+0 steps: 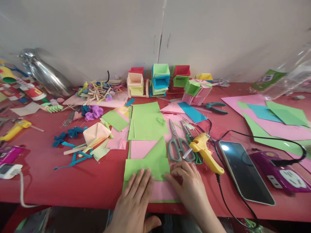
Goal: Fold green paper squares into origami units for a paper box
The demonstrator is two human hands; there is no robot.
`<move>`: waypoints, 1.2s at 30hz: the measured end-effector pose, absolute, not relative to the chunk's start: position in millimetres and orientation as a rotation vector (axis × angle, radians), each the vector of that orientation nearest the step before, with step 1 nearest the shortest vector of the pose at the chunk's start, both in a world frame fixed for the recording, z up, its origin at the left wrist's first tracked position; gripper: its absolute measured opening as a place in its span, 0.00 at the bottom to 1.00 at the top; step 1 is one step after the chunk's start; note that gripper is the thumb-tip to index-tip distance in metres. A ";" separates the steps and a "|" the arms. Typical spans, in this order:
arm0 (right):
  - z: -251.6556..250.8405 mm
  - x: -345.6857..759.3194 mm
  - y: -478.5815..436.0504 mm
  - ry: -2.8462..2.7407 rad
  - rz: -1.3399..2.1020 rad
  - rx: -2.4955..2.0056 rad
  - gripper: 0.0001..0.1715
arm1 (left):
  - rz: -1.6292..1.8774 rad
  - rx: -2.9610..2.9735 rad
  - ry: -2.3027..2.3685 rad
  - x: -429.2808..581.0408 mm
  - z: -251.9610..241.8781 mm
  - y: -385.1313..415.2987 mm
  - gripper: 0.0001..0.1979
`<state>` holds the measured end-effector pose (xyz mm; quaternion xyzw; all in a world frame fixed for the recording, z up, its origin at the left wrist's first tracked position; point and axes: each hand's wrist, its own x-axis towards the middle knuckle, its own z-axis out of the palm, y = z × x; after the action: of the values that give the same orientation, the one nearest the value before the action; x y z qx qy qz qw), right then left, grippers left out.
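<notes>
A green sheet of paper (159, 166) lies in front of me near the table's front edge, over pink paper (162, 191). My left hand (137, 194) rests flat on the green paper, its fingers stretched out and the thumb apart. At the paper's right edge, my right hand (186, 181) has its fingers curled, with the thumb touching the edge. Just beyond my right hand are grey-handled scissors (178, 150) and a yellow glue gun (204, 152). Further back lies a stack of green sheets (148, 121).
Folded paper boxes (160, 81) stand by the wall. A phone (245, 171) and a purple power strip (282, 171) with cables are at right. Paper strips (75, 157) lie at left; a metal jug (48, 72) stands behind. Pliers (216, 106) lie at the back.
</notes>
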<state>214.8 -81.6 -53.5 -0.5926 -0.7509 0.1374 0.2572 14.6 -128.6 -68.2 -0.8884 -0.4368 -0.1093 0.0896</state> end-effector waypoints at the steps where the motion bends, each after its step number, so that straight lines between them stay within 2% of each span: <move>1: -53.7 214.8 -81.6 -2.041 0.378 -1.611 0.13 | -0.322 -2.645 -1.293 14.4 -67.9 -128.9 0.42; 24: -58.1 214.6 -84.8 -2.056 0.334 -1.620 0.11 | -0.325 -2.575 -1.344 22.2 -66.7 -132.2 0.43; 36: -59.1 213.3 -86.9 -2.055 0.277 -1.623 0.10 | -0.341 -2.679 -1.333 29.1 -68.1 -128.5 0.39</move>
<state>213.3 -86.9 -59.1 -0.5966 -0.7553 0.1017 0.2515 29.1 -128.5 -68.1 -0.8878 -0.4415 -0.1130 0.0648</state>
